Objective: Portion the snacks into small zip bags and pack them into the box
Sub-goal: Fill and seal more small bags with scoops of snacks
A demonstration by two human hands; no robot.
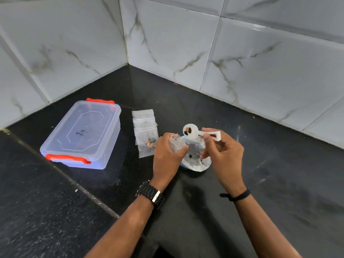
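Note:
My left hand (167,151) holds a small clear zip bag (176,144) with its mouth up. My right hand (225,149) pinches the handle of a white plastic scoop (191,131) that carries a few dark and tan snack pieces just above the bag. Beneath both hands sits a larger open snack pouch (197,161) with dark pieces inside. Left of my hands, a row of small zip bags (146,131) lies on the counter; the nearest one holds snacks. A clear plastic box (81,133) with red latches stands closed at the left.
The black stone counter (260,146) meets marble-tiled walls (186,43) in a corner behind the work area. A seam in the counter runs diagonally at the lower left.

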